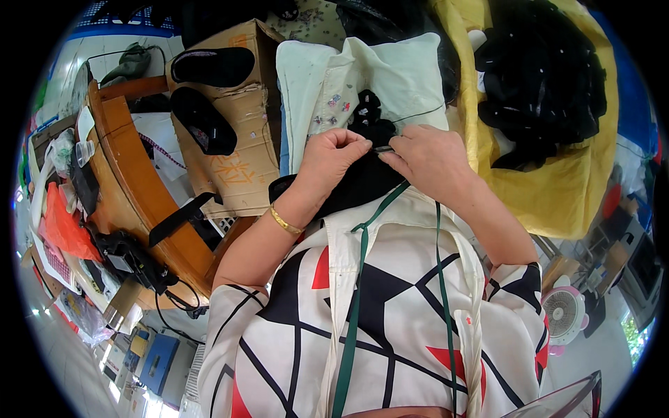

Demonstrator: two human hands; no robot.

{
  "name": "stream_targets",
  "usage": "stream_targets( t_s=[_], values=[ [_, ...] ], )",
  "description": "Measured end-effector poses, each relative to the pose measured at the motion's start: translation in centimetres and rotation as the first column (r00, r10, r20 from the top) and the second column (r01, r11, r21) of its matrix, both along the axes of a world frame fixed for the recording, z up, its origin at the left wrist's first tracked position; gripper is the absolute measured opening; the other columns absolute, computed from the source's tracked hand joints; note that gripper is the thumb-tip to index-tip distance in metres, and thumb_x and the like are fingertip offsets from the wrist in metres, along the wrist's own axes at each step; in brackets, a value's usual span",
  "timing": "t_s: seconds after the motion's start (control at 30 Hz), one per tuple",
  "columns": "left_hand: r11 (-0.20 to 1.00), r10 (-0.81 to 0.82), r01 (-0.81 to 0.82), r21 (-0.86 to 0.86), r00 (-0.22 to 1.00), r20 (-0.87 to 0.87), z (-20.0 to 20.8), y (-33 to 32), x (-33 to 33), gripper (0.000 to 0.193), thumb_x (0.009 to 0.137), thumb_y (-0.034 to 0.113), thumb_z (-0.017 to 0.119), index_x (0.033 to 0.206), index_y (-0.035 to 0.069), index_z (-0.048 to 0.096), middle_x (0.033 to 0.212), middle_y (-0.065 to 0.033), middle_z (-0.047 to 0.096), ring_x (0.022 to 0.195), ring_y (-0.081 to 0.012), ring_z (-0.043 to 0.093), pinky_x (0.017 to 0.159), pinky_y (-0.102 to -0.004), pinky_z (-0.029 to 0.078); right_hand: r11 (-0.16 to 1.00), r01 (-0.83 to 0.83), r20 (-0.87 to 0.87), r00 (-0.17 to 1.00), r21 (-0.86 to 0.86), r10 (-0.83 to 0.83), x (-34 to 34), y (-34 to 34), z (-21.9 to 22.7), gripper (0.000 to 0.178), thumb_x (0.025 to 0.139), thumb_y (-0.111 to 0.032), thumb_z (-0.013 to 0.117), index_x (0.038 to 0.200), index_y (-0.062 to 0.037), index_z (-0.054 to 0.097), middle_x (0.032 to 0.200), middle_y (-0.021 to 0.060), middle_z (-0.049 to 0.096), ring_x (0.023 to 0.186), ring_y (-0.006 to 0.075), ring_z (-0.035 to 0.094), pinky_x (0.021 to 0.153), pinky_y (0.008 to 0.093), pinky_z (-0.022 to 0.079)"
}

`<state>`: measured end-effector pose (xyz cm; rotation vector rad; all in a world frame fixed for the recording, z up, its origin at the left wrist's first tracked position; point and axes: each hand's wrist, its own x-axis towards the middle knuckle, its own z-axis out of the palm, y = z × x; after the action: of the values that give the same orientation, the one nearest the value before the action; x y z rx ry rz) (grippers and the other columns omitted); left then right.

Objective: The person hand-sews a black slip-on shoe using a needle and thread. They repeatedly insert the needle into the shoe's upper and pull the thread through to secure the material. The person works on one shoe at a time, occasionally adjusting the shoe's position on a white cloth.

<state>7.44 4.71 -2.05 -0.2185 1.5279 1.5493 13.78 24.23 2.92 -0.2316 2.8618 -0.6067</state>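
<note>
My left hand [327, 161] is closed, with thumb and forefinger pinched at the edge of a black cloth piece [373, 127] that has small light-patterned bits. Close beside it, my right hand [433, 157] closes on a small, thin, dark metal-looking tool [382, 148] whose exact kind is hard to make out. A thin dark thread runs off to the right above my right hand. Beneath the work lie a pale green cloth [411, 66] and a floral cloth [333, 104]. More black fabric spreads under my wrists.
Two black cloth shoes [202, 122] rest on a cardboard box [244, 160] at the left, beside a curved wooden furniture piece [139, 181]. At the right, a yellow bag [557, 202] holds a pile of black pieces [540, 83]. A pink-and-white fan [564, 315] stands lower right.
</note>
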Motion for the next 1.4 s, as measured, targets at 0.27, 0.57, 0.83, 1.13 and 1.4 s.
stream_targets(
  t_s=[0.27, 0.57, 0.83, 1.13, 1.4],
  values=[
    [1.000, -0.003, 0.003, -0.006, 1.000, -0.023, -0.2, 0.0, 0.1, 0.012, 0.089, 0.012, 0.073, 0.094, 0.001, 0.070, 0.083, 0.0020, 0.067, 0.073, -0.0036, 0.055, 0.067, -0.0183, 0.044, 1.000, 0.011, 0.005, 1.000, -0.012, -0.011, 0.0, -0.2, -0.1, 0.022, 0.085, -0.031, 0.068, 0.076, -0.0104, 0.065, 0.074, 0.0051, 0.058, 0.075, 0.0255, 0.063, 0.059, 0.0382, 0.049],
    [0.972, -0.219, 0.128, -0.197, 0.802, -0.557, 0.4, -0.1, 0.4, 0.015, 0.086, 0.014, 0.072, 0.087, 0.000, 0.069, 0.075, -0.0061, 0.058, 0.069, -0.0149, 0.054, 0.063, -0.0276, 0.043, 0.964, 0.265, -0.167, 0.950, -0.009, -0.262, 1.7, 3.9, 1.2, 0.028, 0.075, -0.030, 0.078, 0.086, -0.0080, 0.066, 0.082, 0.0089, 0.063, 0.079, 0.0293, 0.064, 0.067, 0.0403, 0.050],
    [0.938, -0.334, 0.304, -0.167, 0.660, -0.673, 3.4, 1.4, 1.4, 0.008, 0.085, 0.004, 0.071, 0.084, 0.000, 0.065, 0.073, -0.0048, 0.053, 0.065, -0.0127, 0.050, 0.060, -0.0264, 0.039, -0.014, 0.751, 0.747, 0.654, -0.660, -0.120, 0.7, 0.5, 0.1, 0.019, 0.096, -0.024, 0.063, 0.093, -0.0057, 0.060, 0.081, 0.0052, 0.067, 0.067, 0.0119, 0.065, 0.054, 0.0239, 0.049],
    [0.893, -0.449, 0.298, -0.338, 0.638, -0.625, 2.5, -0.6, 0.8, 0.010, 0.084, 0.009, 0.072, 0.082, 0.000, 0.067, 0.072, -0.0079, 0.055, 0.064, -0.0165, 0.053, 0.060, -0.0291, 0.042, -0.632, 0.394, 0.659, 0.707, -0.668, -0.256, -0.1, 7.7, -1.7, 0.006, 0.096, -0.014, 0.064, 0.092, -0.0104, 0.061, 0.081, 0.0023, 0.064, 0.064, 0.0100, 0.062, 0.052, 0.0231, 0.048],
    [0.740, -0.653, 0.471, -0.480, 0.673, -0.347, 2.9, -0.8, 0.8, 0.042, 0.084, 0.037, 0.075, 0.090, -0.002, 0.060, 0.068, -0.0142, 0.058, 0.063, -0.0281, 0.057, 0.060, -0.0394, 0.045, -0.027, 0.562, 0.454, 0.638, -0.827, -0.621, 1.9, 7.4, -3.2, 0.012, 0.099, -0.015, 0.058, 0.100, -0.0040, 0.063, 0.081, -0.0003, 0.059, 0.070, 0.0078, 0.055, 0.067, 0.0227, 0.047]
  ],
)
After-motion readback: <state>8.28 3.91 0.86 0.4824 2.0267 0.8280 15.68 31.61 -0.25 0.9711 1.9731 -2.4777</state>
